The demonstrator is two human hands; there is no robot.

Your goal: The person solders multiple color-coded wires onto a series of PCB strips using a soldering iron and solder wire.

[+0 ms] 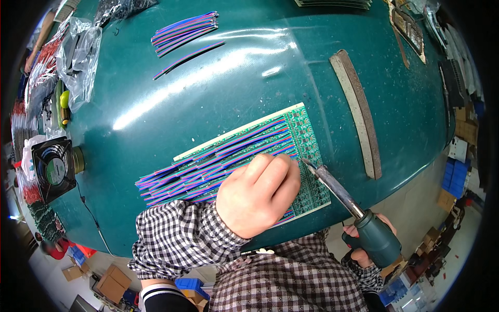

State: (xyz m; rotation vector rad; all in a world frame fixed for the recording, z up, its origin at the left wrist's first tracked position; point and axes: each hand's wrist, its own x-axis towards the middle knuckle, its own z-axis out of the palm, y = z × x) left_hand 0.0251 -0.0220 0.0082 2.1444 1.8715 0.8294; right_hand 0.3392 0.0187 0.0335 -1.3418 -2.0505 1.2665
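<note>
A green panel of small circuit boards (307, 136) lies tilted on the table, with rows of blue, red and black multi-strand wires (174, 182) running off to its left. Over the panel's lower middle rests my left hand (260, 192), its fingers curled and closed at the wire ends; the fingertips and whatever they pinch are hidden. My right hand (363, 257), mostly behind the tool, grips a dark green soldering gun (378, 240) beyond the table's near edge. Its metal barrel slants up and left, and the tip is at the boards, just right of my left fingers.
Right of the panel lies a long curved bar (358, 114). A wire bundle (184, 32) and a separate wire strip (188, 59) lie at the far left. A black fan (52, 169) and plastic bags (78, 62) line the left edge; a dirty tray (408, 28) sits far right.
</note>
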